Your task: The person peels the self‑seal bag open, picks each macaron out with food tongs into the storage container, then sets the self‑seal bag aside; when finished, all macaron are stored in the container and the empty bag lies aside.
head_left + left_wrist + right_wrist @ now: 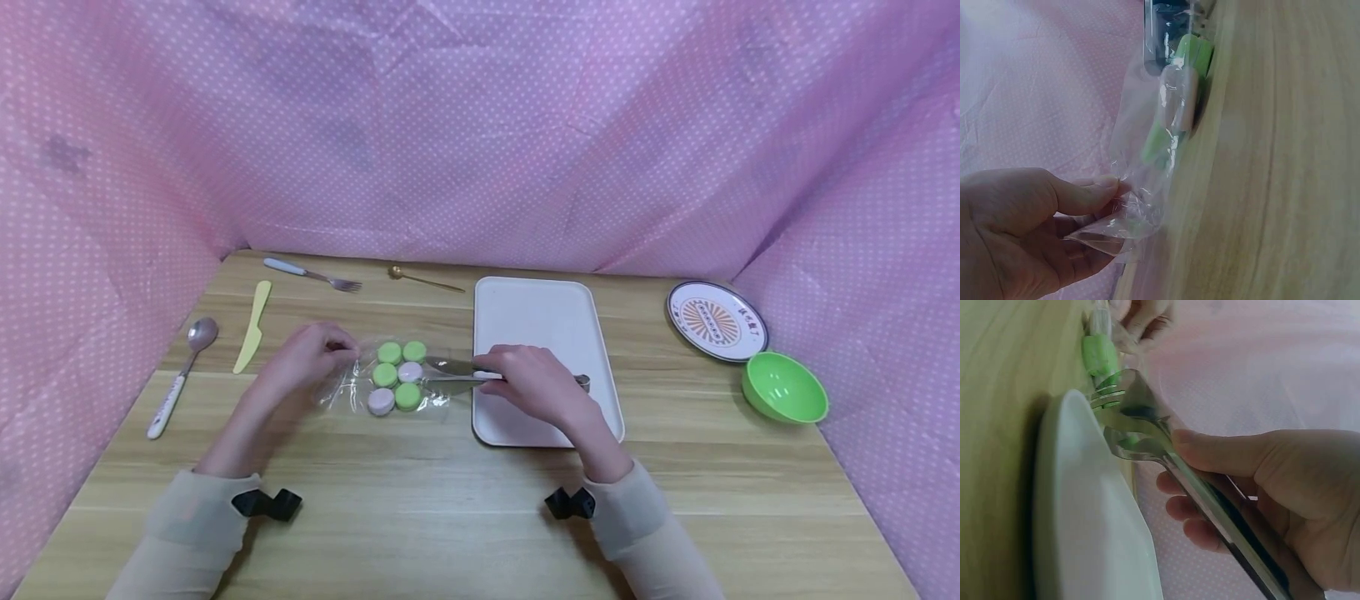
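My left hand [307, 358] pinches the edge of a clear plastic bag [1141, 212] between thumb and fingers. Several green macarons [386, 375] and pale lilac macarons [381, 402] lie in or on that bag; the film is too clear to tell exactly. My right hand [534, 383] grips metal tongs [1210, 509] above the white tray. The tongs' tips are spread and point left, close by the nearest macarons. In the right wrist view, one tip has slots. Whether the tips touch a macaron, I cannot tell.
Beneath my right hand lies the white tray [536, 312]. On the left are a spoon [183, 375], a yellow knife [252, 327] and a fork [313, 275]. A small gold spoon [426, 279] lies at the back. Rightward stand a patterned plate [717, 322] and a green bowl [784, 387].
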Demonstrator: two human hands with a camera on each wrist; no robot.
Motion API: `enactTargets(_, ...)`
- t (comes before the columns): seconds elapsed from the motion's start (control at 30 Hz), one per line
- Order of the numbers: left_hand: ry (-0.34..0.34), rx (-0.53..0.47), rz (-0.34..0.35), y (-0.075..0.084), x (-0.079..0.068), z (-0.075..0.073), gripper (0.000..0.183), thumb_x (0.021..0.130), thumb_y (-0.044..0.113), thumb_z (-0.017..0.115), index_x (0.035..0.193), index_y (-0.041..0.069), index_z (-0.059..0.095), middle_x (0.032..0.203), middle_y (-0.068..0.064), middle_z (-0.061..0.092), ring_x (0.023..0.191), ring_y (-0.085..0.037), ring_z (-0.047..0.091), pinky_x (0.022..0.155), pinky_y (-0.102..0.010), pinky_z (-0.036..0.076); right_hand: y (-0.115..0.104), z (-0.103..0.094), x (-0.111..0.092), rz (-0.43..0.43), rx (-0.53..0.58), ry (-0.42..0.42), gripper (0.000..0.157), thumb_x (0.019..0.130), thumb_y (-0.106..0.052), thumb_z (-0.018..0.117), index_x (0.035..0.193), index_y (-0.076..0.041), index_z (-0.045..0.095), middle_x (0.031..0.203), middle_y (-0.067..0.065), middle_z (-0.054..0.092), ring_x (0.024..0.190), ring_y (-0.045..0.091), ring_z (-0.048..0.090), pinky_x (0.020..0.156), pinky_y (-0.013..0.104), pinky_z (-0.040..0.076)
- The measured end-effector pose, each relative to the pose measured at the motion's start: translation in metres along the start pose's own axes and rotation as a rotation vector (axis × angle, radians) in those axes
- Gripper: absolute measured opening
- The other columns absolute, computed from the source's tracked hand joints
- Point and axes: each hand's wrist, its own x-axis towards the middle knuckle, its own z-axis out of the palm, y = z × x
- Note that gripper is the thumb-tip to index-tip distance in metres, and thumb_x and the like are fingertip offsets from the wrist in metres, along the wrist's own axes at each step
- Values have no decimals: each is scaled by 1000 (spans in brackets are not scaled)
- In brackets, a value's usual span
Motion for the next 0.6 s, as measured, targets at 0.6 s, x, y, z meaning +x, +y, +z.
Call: enactTargets(0.6,27,-14,43,7,0,-3,8,86,16,67,91,13,73,91,-2,69,84,-17,62,77,-35,49,-8,12,8,-23,-70,32,20,88,-28,67,107,-24,64,82,-14,58,68,4,53,58,25,44)
